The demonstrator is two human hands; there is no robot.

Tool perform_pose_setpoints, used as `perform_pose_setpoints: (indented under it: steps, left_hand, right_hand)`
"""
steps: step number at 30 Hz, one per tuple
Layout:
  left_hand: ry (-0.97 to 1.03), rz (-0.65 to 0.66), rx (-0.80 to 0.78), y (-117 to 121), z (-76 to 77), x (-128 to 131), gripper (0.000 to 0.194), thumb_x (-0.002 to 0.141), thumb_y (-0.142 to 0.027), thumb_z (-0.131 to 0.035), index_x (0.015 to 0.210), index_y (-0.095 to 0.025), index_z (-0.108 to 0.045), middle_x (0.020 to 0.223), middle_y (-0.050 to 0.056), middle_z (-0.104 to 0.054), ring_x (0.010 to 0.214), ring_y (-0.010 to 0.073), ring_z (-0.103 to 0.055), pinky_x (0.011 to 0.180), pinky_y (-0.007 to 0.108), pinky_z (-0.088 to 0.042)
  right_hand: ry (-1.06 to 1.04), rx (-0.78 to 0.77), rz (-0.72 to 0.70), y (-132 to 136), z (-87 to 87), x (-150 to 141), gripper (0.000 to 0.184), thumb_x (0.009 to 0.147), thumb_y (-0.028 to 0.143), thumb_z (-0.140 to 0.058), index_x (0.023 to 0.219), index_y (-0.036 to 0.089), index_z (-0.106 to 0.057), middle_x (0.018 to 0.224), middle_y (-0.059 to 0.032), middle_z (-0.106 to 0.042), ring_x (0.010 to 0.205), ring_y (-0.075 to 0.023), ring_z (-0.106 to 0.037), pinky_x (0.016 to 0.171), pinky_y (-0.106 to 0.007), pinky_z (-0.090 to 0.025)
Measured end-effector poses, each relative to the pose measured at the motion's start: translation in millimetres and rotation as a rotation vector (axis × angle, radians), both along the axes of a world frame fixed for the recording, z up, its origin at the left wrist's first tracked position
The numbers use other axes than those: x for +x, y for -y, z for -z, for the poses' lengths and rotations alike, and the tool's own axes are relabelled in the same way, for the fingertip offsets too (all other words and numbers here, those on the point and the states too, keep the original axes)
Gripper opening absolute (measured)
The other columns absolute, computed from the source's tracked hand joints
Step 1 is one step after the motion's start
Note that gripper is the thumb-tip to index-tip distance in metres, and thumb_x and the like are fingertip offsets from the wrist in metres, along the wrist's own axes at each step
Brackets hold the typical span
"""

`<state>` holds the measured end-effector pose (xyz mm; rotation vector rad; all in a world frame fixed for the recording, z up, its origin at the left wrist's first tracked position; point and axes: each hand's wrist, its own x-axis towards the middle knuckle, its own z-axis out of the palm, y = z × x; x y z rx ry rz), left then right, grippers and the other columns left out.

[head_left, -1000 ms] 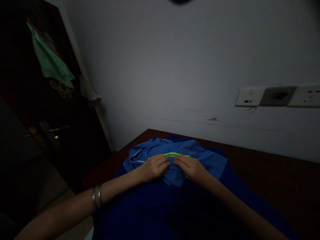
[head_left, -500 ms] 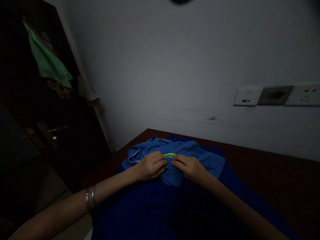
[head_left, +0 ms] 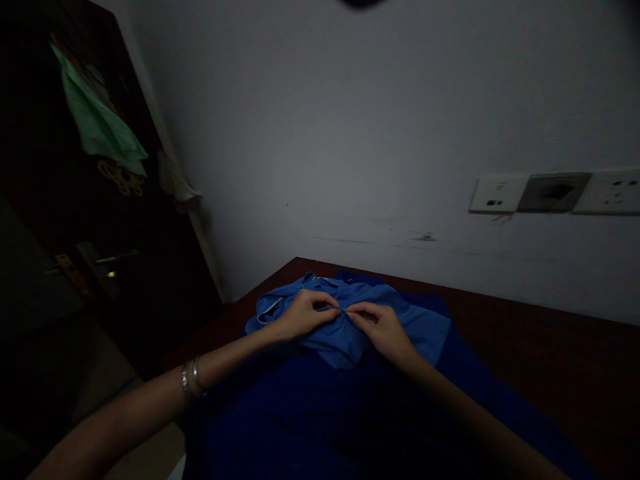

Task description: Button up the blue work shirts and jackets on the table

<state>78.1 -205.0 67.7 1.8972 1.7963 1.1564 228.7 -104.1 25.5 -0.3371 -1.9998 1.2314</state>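
Observation:
A two-tone blue garment (head_left: 330,350) lies crumpled on the dark red-brown table, its light blue part on top and its dark blue part (head_left: 280,420) spread towards me. White trim shows along an edge of the light blue cloth at the left. My left hand (head_left: 307,315) pinches a fold of the light blue fabric between thumb and fingers. Directly beside it, my right hand (head_left: 384,330) pinches the same spot, and the two sets of fingertips almost touch. What exactly lies between the fingertips is too small and dim to make out.
The table (head_left: 500,327) meets a pale wall (head_left: 325,133). Sockets and switch plates (head_left: 500,193) are set in that wall at the right. To the left stands a dark door (head_left: 160,280) with a metal handle (head_left: 115,258) and a hanging green cloth (head_left: 103,127).
My hands have come closer together, fingertips now meeting in a pinch. The bright yellow-green strip that showed between them is no longer visible.

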Motion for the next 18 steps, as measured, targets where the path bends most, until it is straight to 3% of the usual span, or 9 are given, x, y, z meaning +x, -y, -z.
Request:
perform_pose_setpoints:
  steps: [8, 18]
  left_hand:
    - [0.022, -0.075, 0.003, -6.2, -1.6, 2.1, 0.014, 0.073, -0.023, -0.059, 0.075, -0.013, -0.068, 0.074, 0.003, -0.068, 0.072, 0.0143, -0.060, 0.070, 0.026, -0.046]
    - [-0.083, -0.072, 0.088, -1.8, 1.6, 7.4, 0.015, 0.076, -0.024, -0.055, 0.077, -0.013, -0.067, 0.074, 0.002, -0.066, 0.070, 0.0130, -0.058, 0.066, 0.023, -0.044]
  right_hand:
    - [0.047, -0.384, -0.100, -0.7, -3.9, -1.2, 0.035, 0.057, 0.034, -0.073, 0.085, 0.014, -0.067, 0.080, -0.0075, -0.070, 0.075, -0.0202, -0.064, 0.076, -0.037, -0.050]
    - [0.002, -0.260, -0.013, 0.4, -7.5, -2.0, 0.025, 0.062, 0.038, -0.068, 0.073, 0.016, -0.070, 0.075, -0.0042, -0.069, 0.072, -0.0192, -0.062, 0.072, -0.034, -0.049]
